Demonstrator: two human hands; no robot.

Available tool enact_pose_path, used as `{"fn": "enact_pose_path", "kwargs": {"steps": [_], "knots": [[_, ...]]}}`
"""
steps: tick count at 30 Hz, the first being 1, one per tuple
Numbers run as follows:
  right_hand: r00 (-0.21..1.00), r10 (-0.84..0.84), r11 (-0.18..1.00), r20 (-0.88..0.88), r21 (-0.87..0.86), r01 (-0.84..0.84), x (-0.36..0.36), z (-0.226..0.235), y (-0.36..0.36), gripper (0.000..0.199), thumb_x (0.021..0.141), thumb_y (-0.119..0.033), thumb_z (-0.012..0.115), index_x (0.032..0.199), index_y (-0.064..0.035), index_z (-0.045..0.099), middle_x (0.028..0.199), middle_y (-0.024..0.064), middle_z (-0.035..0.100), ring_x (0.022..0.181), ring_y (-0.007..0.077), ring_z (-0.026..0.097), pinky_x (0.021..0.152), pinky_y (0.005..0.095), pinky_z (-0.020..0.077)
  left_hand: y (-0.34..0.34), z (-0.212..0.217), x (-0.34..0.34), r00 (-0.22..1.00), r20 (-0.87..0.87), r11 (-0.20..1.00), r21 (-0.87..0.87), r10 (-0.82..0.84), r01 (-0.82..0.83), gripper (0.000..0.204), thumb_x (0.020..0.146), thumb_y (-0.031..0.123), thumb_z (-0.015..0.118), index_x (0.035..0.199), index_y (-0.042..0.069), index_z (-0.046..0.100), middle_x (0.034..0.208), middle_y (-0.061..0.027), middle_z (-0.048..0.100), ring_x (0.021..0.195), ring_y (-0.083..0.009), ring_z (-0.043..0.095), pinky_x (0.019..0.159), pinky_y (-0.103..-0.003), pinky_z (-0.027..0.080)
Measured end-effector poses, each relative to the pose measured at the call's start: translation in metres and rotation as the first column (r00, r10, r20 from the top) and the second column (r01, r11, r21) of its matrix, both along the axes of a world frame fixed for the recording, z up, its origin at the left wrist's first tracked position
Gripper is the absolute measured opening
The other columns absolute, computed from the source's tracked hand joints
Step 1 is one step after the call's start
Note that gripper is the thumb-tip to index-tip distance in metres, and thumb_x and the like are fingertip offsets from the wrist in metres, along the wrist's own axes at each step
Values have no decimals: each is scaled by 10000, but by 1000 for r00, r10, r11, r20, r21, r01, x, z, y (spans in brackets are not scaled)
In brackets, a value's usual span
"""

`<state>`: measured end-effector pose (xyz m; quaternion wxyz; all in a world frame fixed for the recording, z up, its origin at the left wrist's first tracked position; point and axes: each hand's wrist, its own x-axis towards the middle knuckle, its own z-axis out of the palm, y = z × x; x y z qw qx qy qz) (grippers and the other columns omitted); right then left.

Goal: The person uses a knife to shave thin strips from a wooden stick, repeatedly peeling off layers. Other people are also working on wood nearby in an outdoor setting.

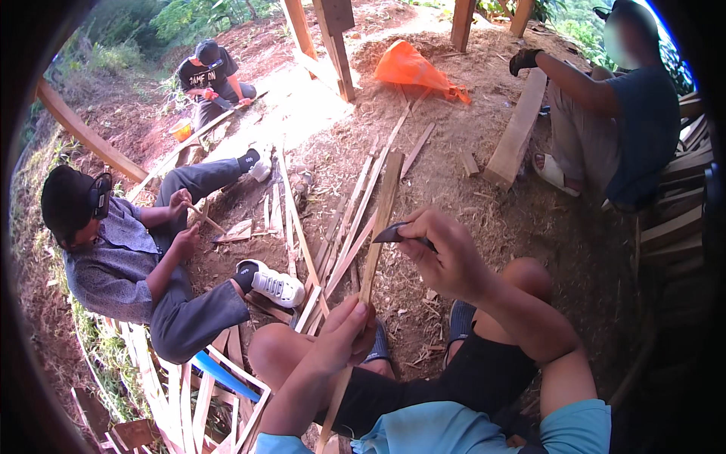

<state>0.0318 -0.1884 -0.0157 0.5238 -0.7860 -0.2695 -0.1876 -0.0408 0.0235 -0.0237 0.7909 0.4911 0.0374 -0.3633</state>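
Observation:
My left hand [346, 337] is closed round a long, narrow wooden strip [385, 198], which slants up and away from my lap, its lower end passing down beside my thigh. In my right hand [446, 253] is a knife with a short dark blade [389, 233]; most of its handle is hidden by my fingers. The blade lies against or just in front of the strip's right edge, well above my left hand; contact is hard to tell.
Loose wood strips [355, 219] and shavings litter the ground ahead. A co-worker [113, 250] sits at left, handling a stick; another [208, 83] crouches farther back. One person [643, 113] sits at right by a thick beam [518, 136]. An orange bag [412, 68] lies near wooden posts [333, 49].

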Motion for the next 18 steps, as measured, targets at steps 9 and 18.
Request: {"fn": "enact_pose_path", "kwargs": {"steps": [9,18], "knots": [[999,50,998,0,45,-50,3,2,-6,113,818,-55,608,867,-14,514,719,125,503,609,299,548,530,358,416,-6,4,1,1000,-10,1000,27,15,-15,274,960,340,388,850,89,399,556,18,354,373,-52,289,307,-199,232],[1000,-23,999,20,-33,24,1,3,-3,112,812,-46,605,872,-22,514,710,118,500,607,311,553,510,365,414,-4,4,1,1000,1,999,35,8,-8,293,972,337,357,816,91,387,504,28,326,357,-59,287,313,-199,230]]}}
